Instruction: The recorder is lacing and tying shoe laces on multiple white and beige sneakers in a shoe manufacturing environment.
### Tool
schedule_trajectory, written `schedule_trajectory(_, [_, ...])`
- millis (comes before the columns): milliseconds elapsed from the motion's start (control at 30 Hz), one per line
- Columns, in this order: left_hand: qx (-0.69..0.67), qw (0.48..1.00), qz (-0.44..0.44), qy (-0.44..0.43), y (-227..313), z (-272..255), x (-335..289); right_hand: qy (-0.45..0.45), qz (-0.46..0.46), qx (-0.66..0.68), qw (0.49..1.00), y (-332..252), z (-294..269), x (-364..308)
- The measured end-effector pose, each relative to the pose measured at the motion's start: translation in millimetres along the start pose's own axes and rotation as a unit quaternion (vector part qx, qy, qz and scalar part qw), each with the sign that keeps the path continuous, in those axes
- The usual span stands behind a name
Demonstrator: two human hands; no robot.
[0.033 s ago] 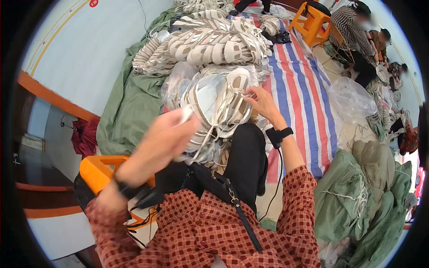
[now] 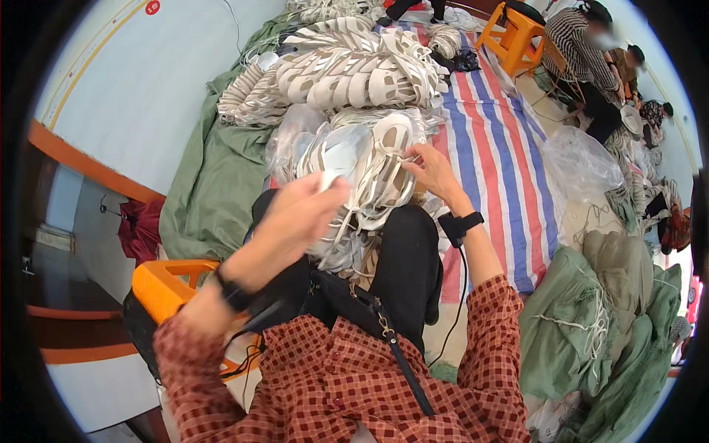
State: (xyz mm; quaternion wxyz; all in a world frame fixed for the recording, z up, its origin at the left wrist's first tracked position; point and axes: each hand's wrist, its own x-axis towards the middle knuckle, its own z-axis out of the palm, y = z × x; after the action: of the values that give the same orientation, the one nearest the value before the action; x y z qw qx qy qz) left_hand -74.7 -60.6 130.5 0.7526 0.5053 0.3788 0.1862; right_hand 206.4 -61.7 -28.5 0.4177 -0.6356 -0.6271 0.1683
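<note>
A bundle of white and beige cut pieces that look like shoe uppers (image 2: 390, 184) lies in front of my knees, with loose white straps hanging from it. My left hand (image 2: 299, 214), slightly blurred, is closed on a small white piece (image 2: 330, 179) at the bundle's near left side; its kind is too smeared to tell. At the bundle's right edge, the thumb and forefinger of my right hand (image 2: 434, 171) pinch the rim of one upper. A pale, smooth sheet-like piece (image 2: 343, 151) shows between the uppers, just beyond my left fingertips.
Larger piles of similar uppers (image 2: 354, 70) lie farther off on a striped sheet (image 2: 498, 170). Green cloth (image 2: 214, 170) spreads at left. An orange stool (image 2: 166, 284) stands by my left side. Green sacks (image 2: 565, 317) sit at right; other people (image 2: 580, 55) work beyond.
My left hand has moved to the right and slightly away from me with the white piece, closer to the middle of the bundle. My right hand stays in place.
</note>
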Motion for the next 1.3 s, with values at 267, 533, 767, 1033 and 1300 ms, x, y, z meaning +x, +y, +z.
schedule_trajectory(267, [0.145,0.954,0.097,0.243,-92,6,175,0.008,0.014,0.004,1.000,5,2,1])
schedule_trajectory(533, [0.185,0.954,0.167,0.169,-102,-6,196,-0.005,0.039,0.082,0.996,7,1,-3])
schedule_trajectory(767, [0.252,0.957,-0.114,-0.091,-37,-34,185,-0.139,0.134,0.264,0.945,19,-9,1])
schedule_trajectory(1033, [0.481,0.793,0.319,0.196,-75,-9,191,-0.075,0.093,0.188,0.975,18,1,-2])
schedule_trajectory(1300, [0.233,0.970,-0.006,0.066,-66,-24,192,-0.071,0.050,0.152,0.985,16,1,-5])
